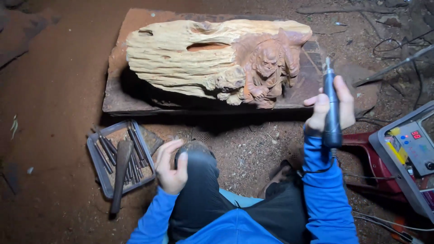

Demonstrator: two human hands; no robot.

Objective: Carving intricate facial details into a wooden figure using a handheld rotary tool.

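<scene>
Pale, weathered wood made up most of the carved log [190, 58], which lay on its side on a flat board [118, 90] set on the reddish dirt floor [54, 135]. At the log's right end a reddish-brown bearded figure [267, 72] had been carved out of it.

The right hand [331, 107] was closed around a dark rotary carving handpiece [331, 108], held upright with its thin bit pointing up, just to the right of the figure and not touching it. A cord ran from the handpiece's lower end past the blue sleeve [323, 190].

The left hand [172, 167] lay cupped over the person's left knee [195, 156], fingers loosely curled and holding nothing. Just to its left sat a shallow grey tray [97, 167] of dark chisels [134, 153], with a wooden mallet [121, 169] resting across it, its handle reaching past the tray's near edge.

At the far right stood a grey control box [409, 158] with a red lit display, beside a red stool [368, 156].
</scene>
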